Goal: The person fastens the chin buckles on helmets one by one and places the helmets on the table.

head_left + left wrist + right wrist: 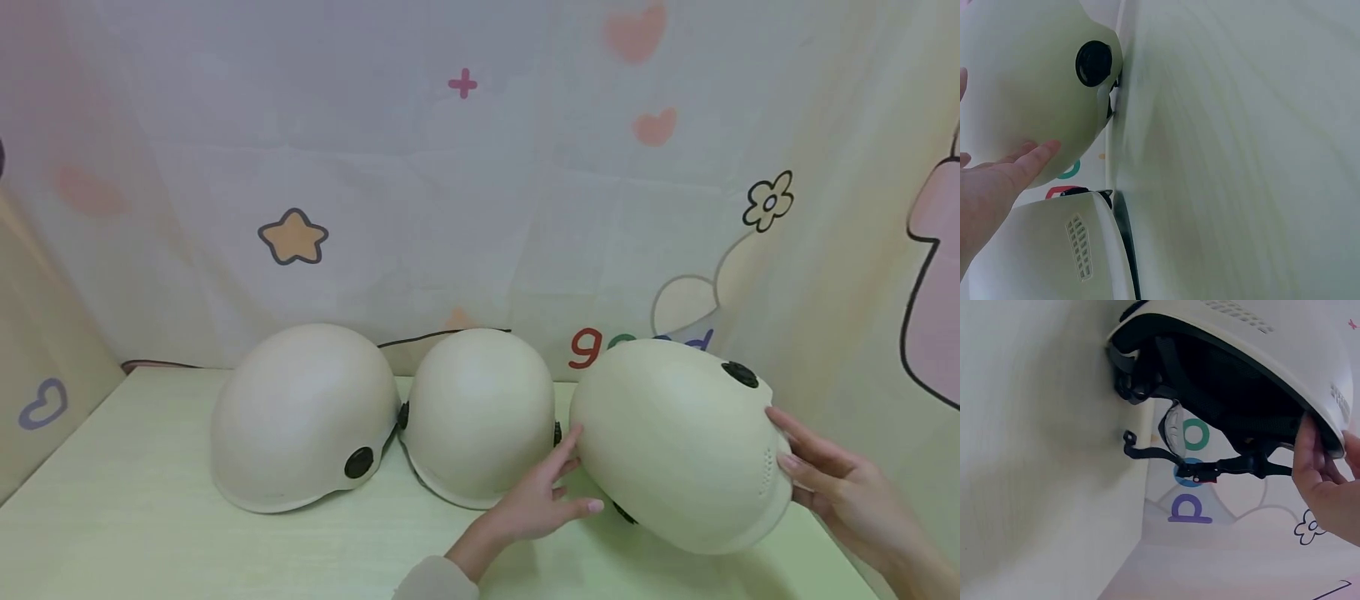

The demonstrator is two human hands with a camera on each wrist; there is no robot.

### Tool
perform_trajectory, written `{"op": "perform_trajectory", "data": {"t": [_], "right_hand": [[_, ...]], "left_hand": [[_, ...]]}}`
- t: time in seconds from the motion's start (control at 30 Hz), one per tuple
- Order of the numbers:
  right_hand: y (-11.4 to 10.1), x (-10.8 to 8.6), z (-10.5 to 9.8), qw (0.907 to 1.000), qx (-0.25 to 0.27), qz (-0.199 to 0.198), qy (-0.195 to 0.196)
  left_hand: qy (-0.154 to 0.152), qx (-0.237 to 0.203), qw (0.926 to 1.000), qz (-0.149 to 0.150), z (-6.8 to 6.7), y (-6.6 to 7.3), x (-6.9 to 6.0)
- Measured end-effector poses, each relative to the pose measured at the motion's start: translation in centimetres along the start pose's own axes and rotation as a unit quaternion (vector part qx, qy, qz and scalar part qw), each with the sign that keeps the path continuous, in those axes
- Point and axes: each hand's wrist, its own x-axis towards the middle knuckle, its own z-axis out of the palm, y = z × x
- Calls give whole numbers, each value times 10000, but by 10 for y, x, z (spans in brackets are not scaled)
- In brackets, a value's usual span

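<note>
Three cream-white helmets stand in a row in the head view. The right helmet [675, 450] is tilted, one side raised off the table. My right hand [847, 483] pinches its rim, thumb outside and fingers tucked under the edge; the right wrist view shows the dark lining [1210, 387] and a hanging black chin strap [1229, 465]. My left hand [536, 500] has its fingers extended, fingertips against this helmet's left side, in front of the middle helmet [480, 408]. Farther left sits the left helmet [300, 417] with a round black disc on its side.
The pale table [135, 500] runs beneath the helmets. Behind it hangs a printed cloth [412, 183] with hearts, a star and a flower. The table's right edge lies below my right hand.
</note>
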Motion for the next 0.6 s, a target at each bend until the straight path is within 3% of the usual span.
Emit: {"op": "perform_trajectory", "data": {"t": [0.2, 0.33, 0.6], "right_hand": [[-3, -3, -8, 9988, 71, 337, -357], [2, -8, -13, 9974, 324, 237, -601], [20, -20, -13, 9949, 672, 291, -699]], "left_hand": [[-49, 78, 10000, 26, 3, -1, -1], [-139, 121, 9998, -21, 6, -3, 0], [-172, 188, 9996, -77, 7, -1, 1]]}}
